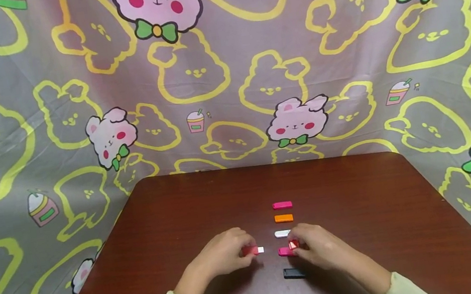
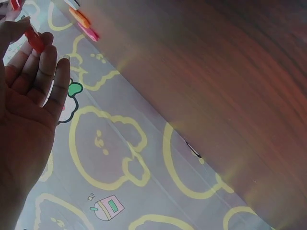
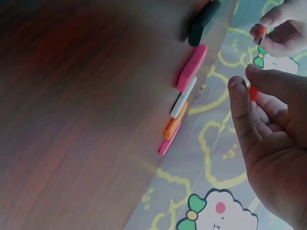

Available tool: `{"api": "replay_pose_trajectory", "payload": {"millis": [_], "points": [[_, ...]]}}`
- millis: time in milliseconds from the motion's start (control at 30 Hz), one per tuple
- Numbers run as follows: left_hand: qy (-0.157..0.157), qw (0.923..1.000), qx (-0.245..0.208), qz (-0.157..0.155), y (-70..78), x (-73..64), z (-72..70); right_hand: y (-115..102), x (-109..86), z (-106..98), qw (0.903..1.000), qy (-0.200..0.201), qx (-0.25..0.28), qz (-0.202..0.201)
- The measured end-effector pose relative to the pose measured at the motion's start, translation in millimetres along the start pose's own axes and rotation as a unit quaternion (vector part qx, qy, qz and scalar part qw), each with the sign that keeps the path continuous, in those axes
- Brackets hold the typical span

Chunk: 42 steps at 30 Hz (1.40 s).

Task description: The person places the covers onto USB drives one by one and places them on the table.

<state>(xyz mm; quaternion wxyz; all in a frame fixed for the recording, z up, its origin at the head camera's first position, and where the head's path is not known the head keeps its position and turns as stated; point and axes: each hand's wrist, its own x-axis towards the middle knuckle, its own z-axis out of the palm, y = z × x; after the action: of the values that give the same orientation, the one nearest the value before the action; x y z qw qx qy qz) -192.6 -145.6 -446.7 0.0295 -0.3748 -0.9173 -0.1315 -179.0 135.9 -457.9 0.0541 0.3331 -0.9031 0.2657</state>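
Note:
My left hand (image 1: 224, 254) pinches a red USB flash drive (image 1: 251, 251) between thumb and fingers, its pale plug end pointing right. In the left wrist view the red drive (image 2: 34, 40) shows at the fingertips. My right hand (image 1: 325, 248) pinches a small red cap (image 1: 294, 244), which in the right wrist view (image 3: 253, 92) peeks out under the thumb. Drive and cap face each other, a gap between them. Close by the right fingers, a pink flash drive (image 1: 284, 251) and a white one (image 1: 281, 234) lie on the table, both partly covered by that hand.
Beyond these lie an orange flash drive (image 1: 284, 218) and another pink one (image 1: 282, 205); a black one (image 1: 293, 273) is nearer the body. All sit in a column on the brown table (image 1: 181, 211). A patterned cloth (image 1: 231, 117) hangs behind and beside it.

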Motion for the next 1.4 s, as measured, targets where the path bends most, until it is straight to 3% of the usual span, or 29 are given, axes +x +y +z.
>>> {"api": "replay_pose_trajectory", "payload": {"millis": [300,933,1400], "points": [[-0.005,0.9999,-0.002,0.012,7.4,7.7,1.5,-13.3,7.3,7.6,0.9997,-0.016,0.005,0.016],[0.002,0.9994,-0.006,0.033,17.4,13.8,2.7,-19.0,10.0,16.6,0.9998,-0.007,0.018,-0.006],[0.010,0.9992,0.000,0.039,19.0,13.7,3.0,-22.4,12.4,16.1,0.9985,-0.043,0.030,0.014]]}}
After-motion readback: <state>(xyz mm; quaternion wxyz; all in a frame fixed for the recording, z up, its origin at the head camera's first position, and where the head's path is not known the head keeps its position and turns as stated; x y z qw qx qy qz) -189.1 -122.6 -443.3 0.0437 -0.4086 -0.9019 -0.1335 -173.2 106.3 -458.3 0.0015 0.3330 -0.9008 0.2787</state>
